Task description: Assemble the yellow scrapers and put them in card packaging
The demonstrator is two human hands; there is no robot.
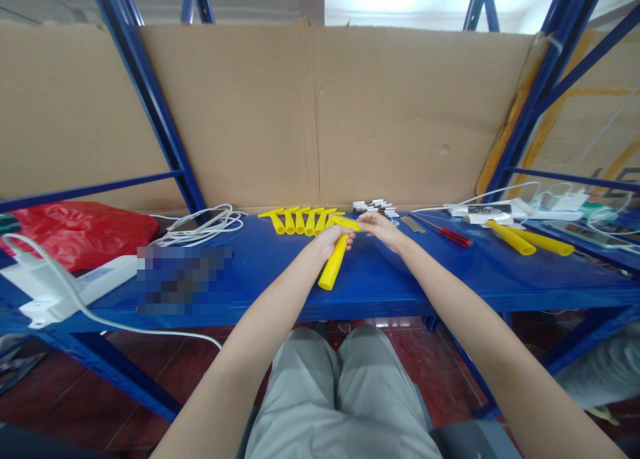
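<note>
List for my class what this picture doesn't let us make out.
In the head view:
Yellow plastic T-shaped piece: partly hidden by the left hand.
Dark patch: masked by pixelation.
Black lettering on brown cardboard: cut off by the right edge.
Small black-and-white pieces: details too small.

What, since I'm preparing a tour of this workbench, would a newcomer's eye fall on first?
Probably the bright yellow tool in the left grip, over the middle of the blue bench, with the right grip at its head. Just beyond it, a row of similar yellow tools lines up before the cardboard. The crumpled red bag stands out at the bench's far left.
</note>
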